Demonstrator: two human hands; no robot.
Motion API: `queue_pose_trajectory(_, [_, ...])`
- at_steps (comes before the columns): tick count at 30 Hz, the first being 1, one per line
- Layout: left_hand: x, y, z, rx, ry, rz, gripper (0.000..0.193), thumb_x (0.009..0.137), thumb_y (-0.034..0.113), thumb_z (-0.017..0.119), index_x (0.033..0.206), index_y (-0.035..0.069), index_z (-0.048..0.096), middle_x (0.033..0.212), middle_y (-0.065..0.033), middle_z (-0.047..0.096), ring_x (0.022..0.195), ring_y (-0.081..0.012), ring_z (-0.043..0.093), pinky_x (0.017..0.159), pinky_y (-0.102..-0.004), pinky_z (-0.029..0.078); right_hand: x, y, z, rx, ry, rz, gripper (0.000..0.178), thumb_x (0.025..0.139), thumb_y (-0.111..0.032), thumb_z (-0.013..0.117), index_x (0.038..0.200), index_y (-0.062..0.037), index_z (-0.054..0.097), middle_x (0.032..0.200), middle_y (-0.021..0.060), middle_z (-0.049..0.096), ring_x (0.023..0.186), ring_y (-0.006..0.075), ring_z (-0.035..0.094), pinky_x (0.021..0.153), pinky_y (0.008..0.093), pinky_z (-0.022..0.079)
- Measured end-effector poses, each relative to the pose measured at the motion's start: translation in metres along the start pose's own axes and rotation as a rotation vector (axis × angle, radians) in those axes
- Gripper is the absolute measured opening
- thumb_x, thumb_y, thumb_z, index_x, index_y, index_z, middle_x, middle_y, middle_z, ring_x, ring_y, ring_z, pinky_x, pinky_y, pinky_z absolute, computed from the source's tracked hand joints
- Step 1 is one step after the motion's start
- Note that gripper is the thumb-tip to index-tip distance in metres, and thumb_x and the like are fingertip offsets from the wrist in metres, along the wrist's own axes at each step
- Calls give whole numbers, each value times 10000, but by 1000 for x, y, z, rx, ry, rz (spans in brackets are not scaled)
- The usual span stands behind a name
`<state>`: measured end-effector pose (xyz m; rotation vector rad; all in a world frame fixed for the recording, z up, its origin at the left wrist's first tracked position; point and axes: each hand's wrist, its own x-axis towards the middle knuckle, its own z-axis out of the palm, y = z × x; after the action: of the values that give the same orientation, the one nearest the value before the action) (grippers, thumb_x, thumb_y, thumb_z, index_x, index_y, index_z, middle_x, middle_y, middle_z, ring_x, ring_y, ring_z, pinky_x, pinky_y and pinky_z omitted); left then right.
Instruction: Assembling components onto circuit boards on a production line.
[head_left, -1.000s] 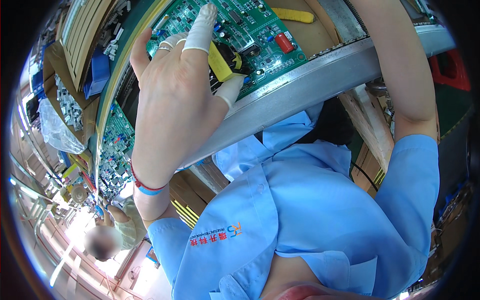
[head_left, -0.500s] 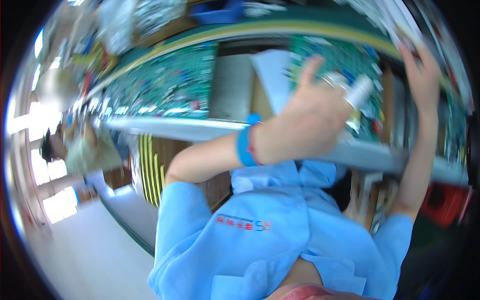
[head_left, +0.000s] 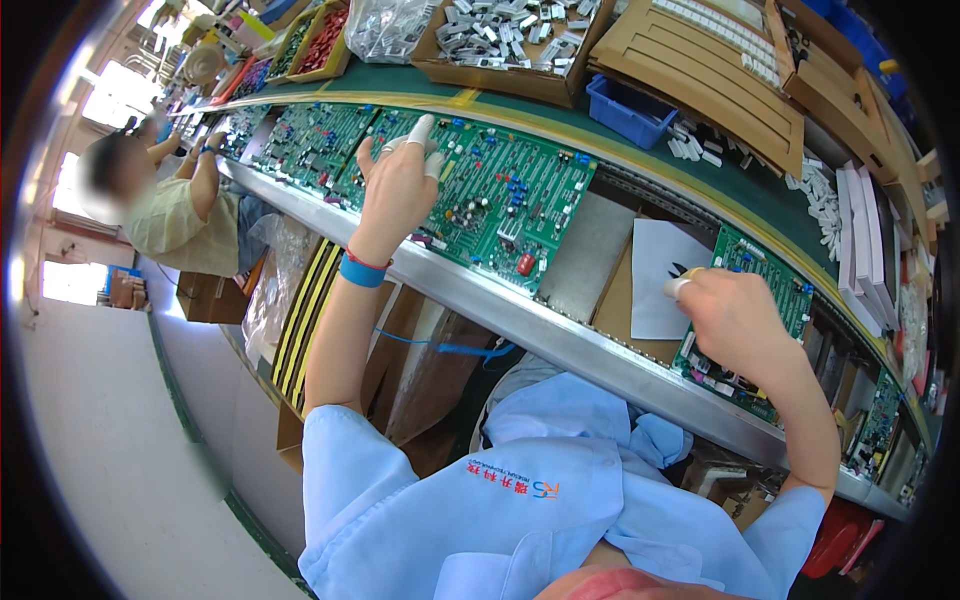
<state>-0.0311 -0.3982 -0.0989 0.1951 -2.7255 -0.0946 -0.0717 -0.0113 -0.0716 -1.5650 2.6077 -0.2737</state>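
My left hand (head_left: 398, 190), with white finger cots and a blue wristband, is over the left part of a large green circuit board (head_left: 540, 190). Its fingers are apart, the index stretched forward, and nothing shows in them. Closed fingers of my right hand (head_left: 735, 315) hold a small black two-pointed thing (head_left: 681, 270) whose kind I cannot make out. That hand is above another circuit board (head_left: 750, 265), partly covering it. Beside it a white sheet of paper (head_left: 655, 270) lies on brown cardboard between the two boards.
A metal rail (head_left: 480, 305) runs along the near side of the line. Beyond stand a carton of silvery parts (head_left: 440, 62), a blue bin (head_left: 625, 112) and loose white pieces (head_left: 820, 205). Another person (head_left: 185, 215) works at the far left. A blue cord (head_left: 450, 349) hangs below the rail.
The view has shifted and is sharper. My left hand now lies farther left over the large board. My right hand has come down from the far edge to above the right-hand board.
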Motion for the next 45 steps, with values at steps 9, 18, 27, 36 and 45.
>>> queue_pose_trajectory(9, [10, -11, 20, -62, -2, 151, 411, 849, 64, 539, 1258, 26, 550, 843, -153, 659, 879, -319, 626, 1029, -545, 250, 4, -2, 10, -132, -241, 241, 67, 778, -98, 624, 759, -33, 625, 741, 139, 663, 697, 318, 654, 616, 422, 509])
queue_pose_trajectory(18, [-2, 16, 24, -4, -179, 178, 412, 917, 74, 502, 1319, -19, 485, 887, -132, 681, 896, -288, 629, 1066, -496, 233, -64, 30, 9, -145, -265, 565, 120, 790, -153, 654, 786, -37, 622, 752, 137, 662, 729, 327, 656, 622, 445, 501])
queue_pose_trajectory(27, [-11, 73, 17, -99, -196, 356, 451, 907, 44, 508, 1351, -17, 454, 919, -111, 689, 875, -283, 628, 1089, -497, 213, -130, 47, 11, -193, -162, 828, 70, 777, -111, 639, 829, -65, 635, 785, 120, 678, 759, 307, 667, 640, 430, 511])
queue_pose_trajectory(36, [-20, 181, 23, -300, -175, 639, 478, 863, 20, 555, 1332, 16, 466, 995, -86, 686, 1041, -261, 605, 1092, -505, 208, -175, 67, 19, -303, -75, 945, 65, 756, -84, 649, 811, -63, 621, 775, 121, 673, 769, 316, 663, 640, 441, 503])
queue_pose_trajectory(45, [57, 238, 56, -199, 23, 707, 482, 754, 8, 567, 1227, 97, 580, 986, -121, 664, 989, -267, 619, 1028, -518, 306, -212, 72, 16, -334, -21, 1083, 108, 765, -185, 659, 810, -90, 633, 744, 145, 660, 744, 327, 668, 627, 455, 513])
